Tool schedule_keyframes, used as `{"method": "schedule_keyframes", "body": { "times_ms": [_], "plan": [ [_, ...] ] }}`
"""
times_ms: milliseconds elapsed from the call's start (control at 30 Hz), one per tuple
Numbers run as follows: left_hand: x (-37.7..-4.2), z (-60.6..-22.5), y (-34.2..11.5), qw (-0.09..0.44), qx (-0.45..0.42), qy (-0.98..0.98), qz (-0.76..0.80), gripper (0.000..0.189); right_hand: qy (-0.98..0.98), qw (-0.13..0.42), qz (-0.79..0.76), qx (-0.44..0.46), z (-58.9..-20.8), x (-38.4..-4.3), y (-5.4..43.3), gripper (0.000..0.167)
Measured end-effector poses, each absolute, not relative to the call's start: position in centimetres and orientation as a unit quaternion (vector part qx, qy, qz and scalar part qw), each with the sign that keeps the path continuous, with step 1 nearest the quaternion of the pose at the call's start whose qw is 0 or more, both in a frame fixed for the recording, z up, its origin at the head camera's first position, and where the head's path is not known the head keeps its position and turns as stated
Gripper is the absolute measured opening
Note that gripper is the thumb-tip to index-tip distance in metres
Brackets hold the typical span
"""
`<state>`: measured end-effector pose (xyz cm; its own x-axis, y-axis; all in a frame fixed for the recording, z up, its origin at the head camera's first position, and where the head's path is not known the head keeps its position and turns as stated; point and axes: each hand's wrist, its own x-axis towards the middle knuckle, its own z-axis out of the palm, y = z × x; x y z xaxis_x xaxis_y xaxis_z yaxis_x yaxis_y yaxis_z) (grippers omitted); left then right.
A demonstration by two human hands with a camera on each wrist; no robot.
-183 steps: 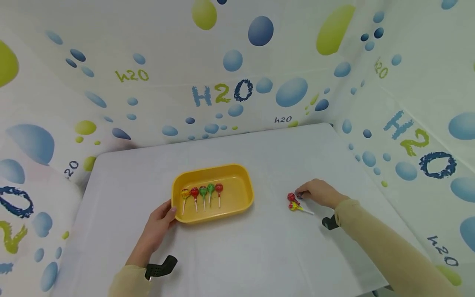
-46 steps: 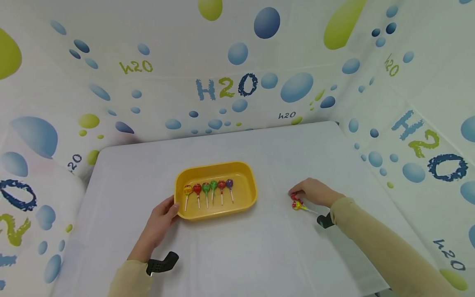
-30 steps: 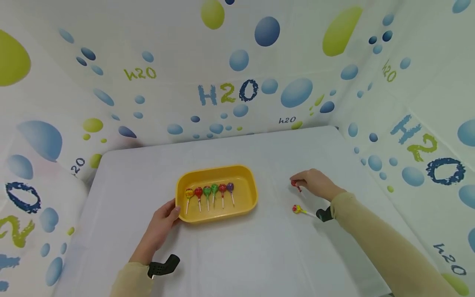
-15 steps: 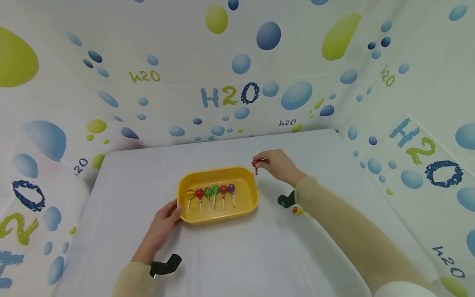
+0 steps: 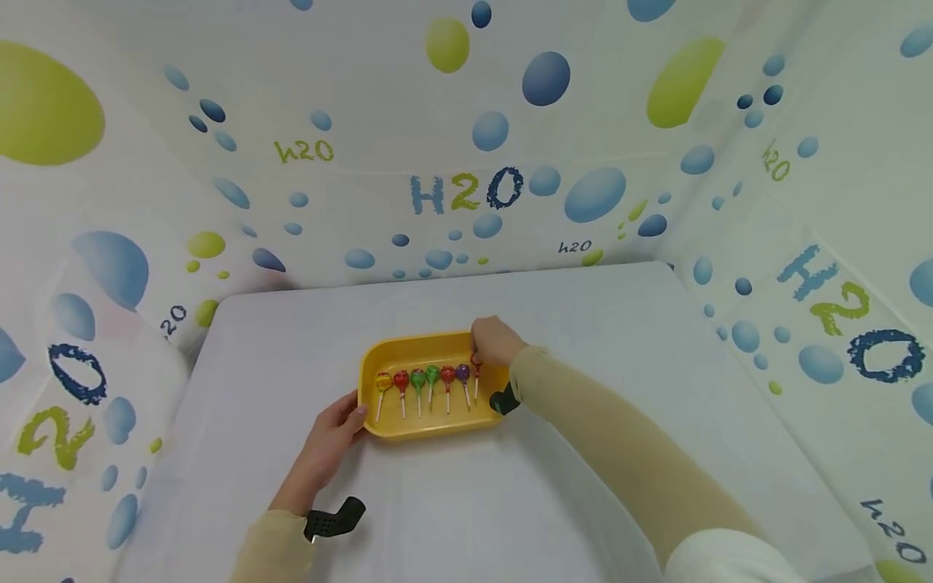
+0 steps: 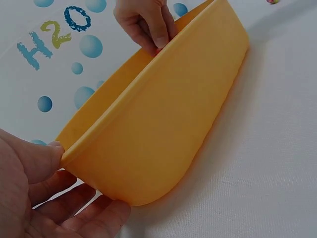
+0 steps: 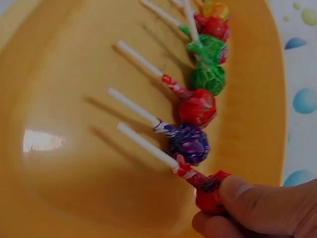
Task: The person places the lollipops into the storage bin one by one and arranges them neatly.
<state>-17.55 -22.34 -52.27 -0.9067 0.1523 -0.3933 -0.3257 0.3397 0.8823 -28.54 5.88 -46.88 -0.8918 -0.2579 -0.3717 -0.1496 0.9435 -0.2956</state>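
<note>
My left hand (image 5: 325, 447) grips the left end of a yellow tray (image 5: 426, 432); in the left wrist view the thumb lies at the rim and the fingers against the outer wall. Over the tray's right part, my right hand (image 5: 499, 342) pinches a red-wrapped lollipop (image 7: 210, 196) by its candy head, its white stick pointing toward the tray's near side. Beside it lies a purple lollipop (image 7: 189, 144), then another red one (image 7: 197, 108). Farther left in the row are green lollipops (image 7: 208, 79), a red one (image 5: 401, 379) and a yellow one (image 5: 383, 380).
A white cloth (image 5: 437, 518) covers the table. Patterned curtains (image 5: 364, 97) stand behind and at both sides. A small colourful wrapped piece (image 6: 272, 1) lies on the cloth beyond the tray, at the left wrist view's top edge. The right sleeve (image 5: 612, 437) crosses the table's right half.
My right hand took the red lollipop from the table at right and carried it left into the tray. Earlier it added the purple one. The left hand stays on the tray.
</note>
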Motion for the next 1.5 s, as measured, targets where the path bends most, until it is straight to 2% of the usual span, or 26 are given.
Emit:
{"method": "schedule_keyframes", "body": {
  "times_ms": [300, 633, 1333, 1500],
  "plan": [
    [-17.7, -52.1, -22.3, 0.211, -0.055, 0.795, 0.566, 0.058, 0.959, 0.236, -0.103, -0.119, -48.0, -28.8, 5.7, 0.011],
    [-17.8, -52.0, -22.3, 0.213, -0.049, 0.795, 0.566, 0.058, 0.959, 0.237, -0.071, -0.138, -48.1, -28.9, 5.3, 0.01],
    [-17.7, -52.1, -22.3, 0.212, -0.056, 0.794, 0.567, 0.057, 0.956, 0.25, -0.064, -0.141, -48.2, -28.7, 4.9, 0.023],
    [-17.6, -52.1, -22.2, 0.21, -0.057, 0.795, 0.566, 0.057, 0.955, 0.25, -0.062, -0.145, -48.3, -28.8, 5.0, 0.022]
  ]
}}
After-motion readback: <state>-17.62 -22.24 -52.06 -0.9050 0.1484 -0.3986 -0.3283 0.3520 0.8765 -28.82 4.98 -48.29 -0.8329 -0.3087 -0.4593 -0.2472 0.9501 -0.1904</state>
